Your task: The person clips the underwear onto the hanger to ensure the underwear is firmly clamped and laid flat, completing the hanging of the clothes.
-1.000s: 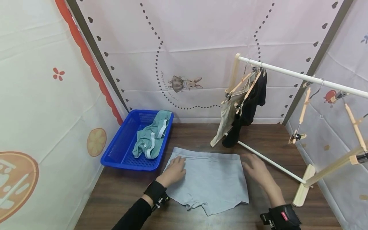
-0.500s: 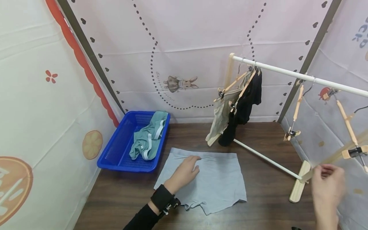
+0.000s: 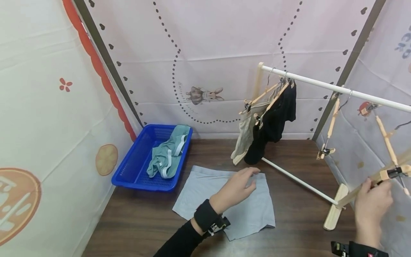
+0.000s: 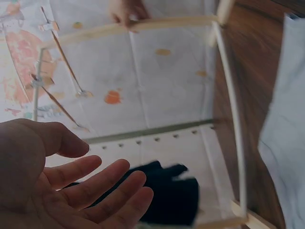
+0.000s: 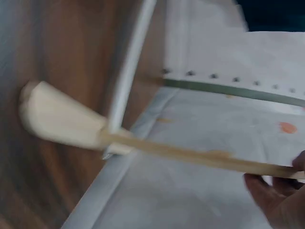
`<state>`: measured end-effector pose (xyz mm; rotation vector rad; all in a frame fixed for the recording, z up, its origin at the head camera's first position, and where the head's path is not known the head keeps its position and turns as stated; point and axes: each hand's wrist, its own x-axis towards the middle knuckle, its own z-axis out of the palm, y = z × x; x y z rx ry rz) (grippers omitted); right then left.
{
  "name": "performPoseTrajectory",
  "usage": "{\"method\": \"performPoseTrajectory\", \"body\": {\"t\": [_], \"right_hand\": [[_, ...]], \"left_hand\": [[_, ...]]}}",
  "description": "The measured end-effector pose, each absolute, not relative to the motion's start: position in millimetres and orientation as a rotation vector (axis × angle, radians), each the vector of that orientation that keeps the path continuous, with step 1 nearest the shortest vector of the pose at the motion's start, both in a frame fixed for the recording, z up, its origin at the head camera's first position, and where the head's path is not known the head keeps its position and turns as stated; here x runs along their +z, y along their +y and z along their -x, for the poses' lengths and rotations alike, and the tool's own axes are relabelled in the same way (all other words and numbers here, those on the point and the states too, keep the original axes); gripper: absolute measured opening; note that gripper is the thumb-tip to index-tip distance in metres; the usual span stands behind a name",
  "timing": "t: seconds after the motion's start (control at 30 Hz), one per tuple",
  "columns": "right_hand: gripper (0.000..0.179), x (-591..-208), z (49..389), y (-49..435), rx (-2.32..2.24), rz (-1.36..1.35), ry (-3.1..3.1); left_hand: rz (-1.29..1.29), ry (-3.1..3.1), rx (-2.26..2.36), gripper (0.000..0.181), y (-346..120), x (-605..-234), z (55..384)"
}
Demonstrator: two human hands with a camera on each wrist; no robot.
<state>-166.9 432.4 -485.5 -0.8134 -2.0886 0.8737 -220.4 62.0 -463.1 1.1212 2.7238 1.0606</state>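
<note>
Pale blue-grey shorts [image 3: 253, 216] lie spread out on the brown wooden table. Above them, my left hand [image 3: 236, 189] reaches across with loose, extended fingers; the left wrist view shows nothing in its palm. At the right, my right hand [image 3: 374, 203] grips the slanting wooden side post [image 3: 351, 195] of a small clothes rack. Its fingers curl round that post [image 5: 200, 157] in the right wrist view. A wooden clip hanger [image 3: 386, 139] hangs just above this hand.
A blue basket [image 3: 120, 178] with a green garment [image 3: 170, 150] stands at the left. From the rack's white rail [image 3: 324, 84] hang beige trousers [image 3: 245, 132], a black garment [image 3: 279, 117] and another clip hanger [image 3: 332, 123]. Printed cloth walls surround the table.
My right hand has left the shorts' right side, moved right and taken hold of the rack's post. My left hand has lifted off the shorts and moved right. The rack's near end has shifted slightly left.
</note>
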Motion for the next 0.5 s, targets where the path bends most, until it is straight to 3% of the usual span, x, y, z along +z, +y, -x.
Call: {"method": "performPoseTrajectory", "body": {"t": [0.2, 0.5], "right_hand": [[0.041, -488.2, 172.7, 432.5, 0.772, 0.816, -2.118], [0.041, -486.5, 173.1, 431.7, 0.768, 0.85, -2.117]], "left_hand": [[-1.151, 2.647, 1.177, 0.047, 91.8, -439.2, 220.0], [-1.146, 2.575, 1.291, 0.084, 167.4, -381.2, 229.9]]}}
